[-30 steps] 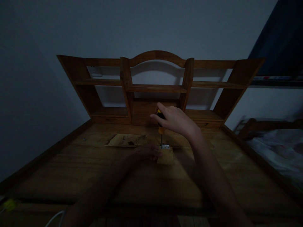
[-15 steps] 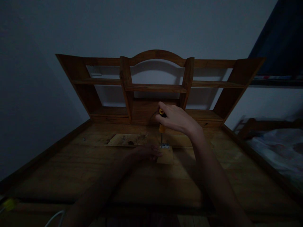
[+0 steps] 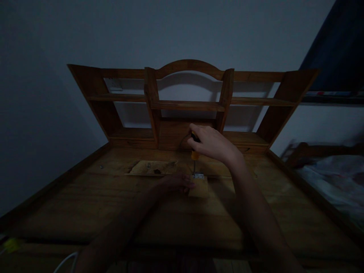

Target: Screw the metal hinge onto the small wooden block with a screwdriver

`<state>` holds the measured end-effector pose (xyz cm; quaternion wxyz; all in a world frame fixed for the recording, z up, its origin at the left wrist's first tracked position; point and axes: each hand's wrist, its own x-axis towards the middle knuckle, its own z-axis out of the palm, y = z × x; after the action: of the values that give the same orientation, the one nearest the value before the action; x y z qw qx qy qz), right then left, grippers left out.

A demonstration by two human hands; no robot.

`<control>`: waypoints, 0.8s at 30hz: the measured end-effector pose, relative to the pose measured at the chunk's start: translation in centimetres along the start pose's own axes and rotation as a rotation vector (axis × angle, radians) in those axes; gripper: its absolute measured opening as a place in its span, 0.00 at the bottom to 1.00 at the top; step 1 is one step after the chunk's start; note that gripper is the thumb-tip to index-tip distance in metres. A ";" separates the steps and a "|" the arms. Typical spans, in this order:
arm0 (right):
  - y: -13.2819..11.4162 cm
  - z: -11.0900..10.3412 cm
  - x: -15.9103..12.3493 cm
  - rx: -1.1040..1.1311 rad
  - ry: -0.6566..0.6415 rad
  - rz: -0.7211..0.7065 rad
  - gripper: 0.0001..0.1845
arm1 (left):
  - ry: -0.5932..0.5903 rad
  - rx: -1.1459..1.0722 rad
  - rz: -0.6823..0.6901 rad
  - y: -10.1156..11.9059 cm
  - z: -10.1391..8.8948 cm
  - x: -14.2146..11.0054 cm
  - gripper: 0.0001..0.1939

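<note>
My right hand point(image 3: 212, 144) is closed round the top of a yellow and black screwdriver point(image 3: 194, 152) that stands upright. Its metal tip rests on a small silver hinge point(image 3: 198, 176) at the far edge of a small light wooden block point(image 3: 199, 187) lying on the wooden desk point(image 3: 159, 212). My left hand point(image 3: 176, 181) rests in shadow on the desk, its fingers against the left side of the block. Whether those fingers grip the block is too dark to make out.
A wooden shelf unit point(image 3: 187, 104) with an arched top stands at the back of the desk. A flat light board point(image 3: 152, 167) lies left of the block. A bed with pale bedding point(image 3: 335, 182) is at the right. A yellow item point(image 3: 11, 245) and a white cable point(image 3: 66, 261) lie at the near left.
My right hand has shifted its grip a little on the screwdriver handle; the tool stays upright on the hinge. My left hand has not moved.
</note>
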<state>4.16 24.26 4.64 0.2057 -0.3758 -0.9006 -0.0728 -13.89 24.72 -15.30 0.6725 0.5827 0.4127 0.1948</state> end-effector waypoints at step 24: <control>0.1 0.0 -0.2 0.069 -0.008 -0.056 0.12 | -0.018 0.023 -0.007 -0.2 0.0 0.1 0.21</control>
<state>4.37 24.24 4.61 0.2131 -0.3435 -0.9135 -0.0459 -13.93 24.72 -15.52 0.6701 0.5906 0.4110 0.1823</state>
